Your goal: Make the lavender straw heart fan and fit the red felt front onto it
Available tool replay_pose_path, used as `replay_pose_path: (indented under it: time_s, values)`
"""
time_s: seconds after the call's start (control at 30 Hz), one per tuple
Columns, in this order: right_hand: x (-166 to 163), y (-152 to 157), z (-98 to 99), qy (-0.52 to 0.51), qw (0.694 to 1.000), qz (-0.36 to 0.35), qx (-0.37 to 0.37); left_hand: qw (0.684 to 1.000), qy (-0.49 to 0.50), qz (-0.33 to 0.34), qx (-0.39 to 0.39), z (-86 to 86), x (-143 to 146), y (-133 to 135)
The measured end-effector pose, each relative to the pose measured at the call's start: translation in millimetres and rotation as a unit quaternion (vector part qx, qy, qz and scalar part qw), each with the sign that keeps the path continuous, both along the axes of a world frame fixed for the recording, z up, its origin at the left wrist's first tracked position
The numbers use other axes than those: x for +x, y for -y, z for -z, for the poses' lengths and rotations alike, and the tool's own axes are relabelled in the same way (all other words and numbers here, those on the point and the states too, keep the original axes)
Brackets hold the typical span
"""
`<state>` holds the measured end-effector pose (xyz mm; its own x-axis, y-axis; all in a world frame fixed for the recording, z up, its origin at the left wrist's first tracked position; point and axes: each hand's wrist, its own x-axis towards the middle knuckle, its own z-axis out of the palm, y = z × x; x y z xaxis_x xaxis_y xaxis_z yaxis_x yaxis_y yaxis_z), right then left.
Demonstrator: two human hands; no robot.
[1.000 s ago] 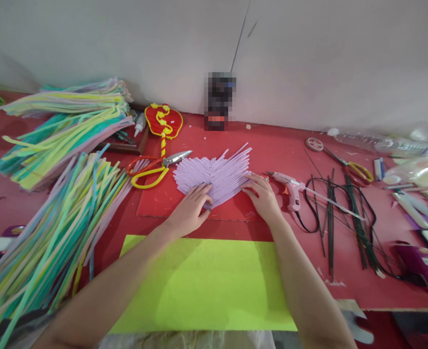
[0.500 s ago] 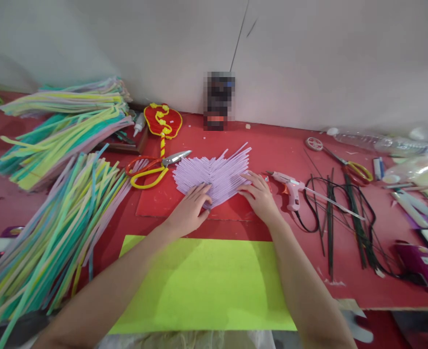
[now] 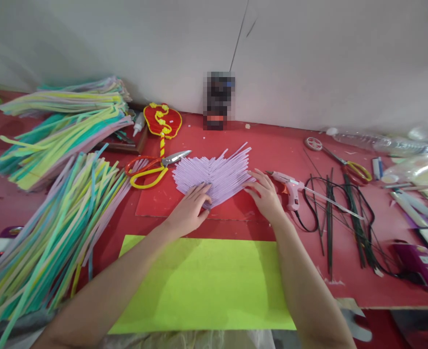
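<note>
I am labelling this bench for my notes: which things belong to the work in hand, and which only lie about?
In hand: lilac strip heart; left hand on it; right hand at its edge; red card beneath.
Lying about: scissors, glue gun, coloured strips, green wires.

Both forearms are bare from the near edge of the view out to the wrists. The left hand (image 3: 188, 211) and right hand (image 3: 267, 198) are bare as well. The left fingernails look darkly painted, though blurred.
</note>
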<state>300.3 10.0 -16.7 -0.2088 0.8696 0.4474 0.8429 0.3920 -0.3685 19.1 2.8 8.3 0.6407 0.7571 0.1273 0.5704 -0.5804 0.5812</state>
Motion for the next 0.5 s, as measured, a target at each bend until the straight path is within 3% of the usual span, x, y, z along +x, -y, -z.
replay_pose_path:
  time_s: [0.5]
  values:
    - [-1.2,-0.6,-2.7,-0.008,1.0,0.02,0.02,1.0,0.008,-0.003,-0.006,-1.0,1.0,0.3]
